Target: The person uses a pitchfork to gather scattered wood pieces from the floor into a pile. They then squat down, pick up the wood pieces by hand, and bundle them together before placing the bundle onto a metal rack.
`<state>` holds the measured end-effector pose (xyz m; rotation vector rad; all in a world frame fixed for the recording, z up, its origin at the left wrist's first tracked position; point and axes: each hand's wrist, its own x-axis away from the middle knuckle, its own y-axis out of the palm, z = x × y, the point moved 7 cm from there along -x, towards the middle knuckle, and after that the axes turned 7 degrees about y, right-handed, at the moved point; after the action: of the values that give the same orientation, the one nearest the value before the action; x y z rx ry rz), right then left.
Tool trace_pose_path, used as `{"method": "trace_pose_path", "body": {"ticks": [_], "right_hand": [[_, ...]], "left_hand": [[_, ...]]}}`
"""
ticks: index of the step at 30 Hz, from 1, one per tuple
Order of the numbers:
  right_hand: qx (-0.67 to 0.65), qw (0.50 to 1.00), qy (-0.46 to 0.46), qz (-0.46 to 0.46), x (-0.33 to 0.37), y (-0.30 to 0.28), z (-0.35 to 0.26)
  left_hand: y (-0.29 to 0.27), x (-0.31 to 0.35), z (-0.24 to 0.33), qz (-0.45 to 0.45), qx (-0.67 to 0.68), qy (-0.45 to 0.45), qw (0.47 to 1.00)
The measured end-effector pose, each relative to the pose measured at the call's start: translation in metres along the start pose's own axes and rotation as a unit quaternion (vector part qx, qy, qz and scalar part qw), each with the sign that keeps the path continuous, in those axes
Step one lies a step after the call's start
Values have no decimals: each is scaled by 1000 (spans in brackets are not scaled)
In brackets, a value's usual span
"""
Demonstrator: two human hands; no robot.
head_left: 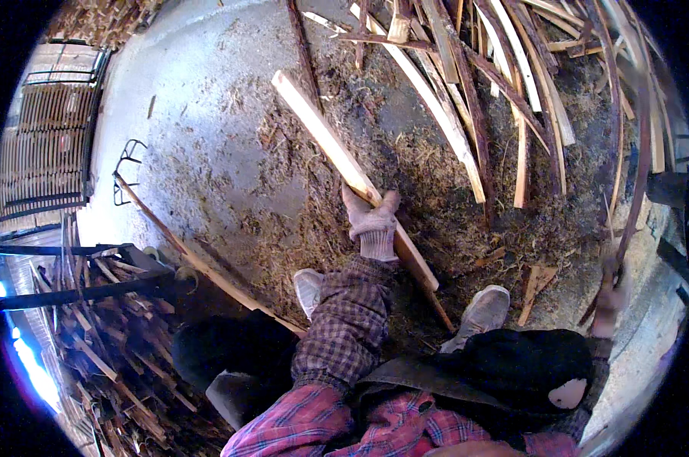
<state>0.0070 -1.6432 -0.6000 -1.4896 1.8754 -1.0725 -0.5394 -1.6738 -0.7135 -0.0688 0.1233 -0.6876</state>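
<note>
Left of the far-right wood strips, the left hand pinches the pale board between thumb and fingers near mid-length, probably for balance; the blurred right hand's fingers I cannot tell.

Plank: pale cream-yellow. Below plank: sleeve, brown-grey check; shirt, pink-red plaid with blue lines; shoes, light grey. Left of plank: floor, grey, brown-speckled.

Left oversleeve: brownish check, gathered ends. Beyond it, knit glove, ribbed cuff. Behind it, pink plaid shirt, blue lines. Right of it, black trousers, light grey shoe.
</note>
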Motion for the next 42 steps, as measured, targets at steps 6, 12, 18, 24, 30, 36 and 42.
{"method": "trace_pose_path", "body": {"ticks": [6, 12, 18, 24, 30, 36, 42], "right_hand": [[-99, 988, -66, 98, -111, 56, -165], [-22, 992, -115, 49, -196, 159, -205], [212, 976, -19, -44, -188, 197, -228], [289, 957, 12, -27, -189, 192, -218], [332, 943, 33, 7, -175, 182, -230], [368, 929, -31, 8, -152, 204, -246], [278, 958, 38, -54, -156, 196, -231]], "left_hand": [[6, -76, 59, 49, 51, 57, 996], [21, -204, 51, 4, -84, 52, 995], [37, -334, -18, -74, -439, -23, 895], [86, -312, -17, 4, -620, -27, 784], [118, -288, -13, -113, -556, -6, 824], [93, -273, -59, -251, -700, 66, 665], [88, -133, 20, -195, -498, -227, 814]]}}
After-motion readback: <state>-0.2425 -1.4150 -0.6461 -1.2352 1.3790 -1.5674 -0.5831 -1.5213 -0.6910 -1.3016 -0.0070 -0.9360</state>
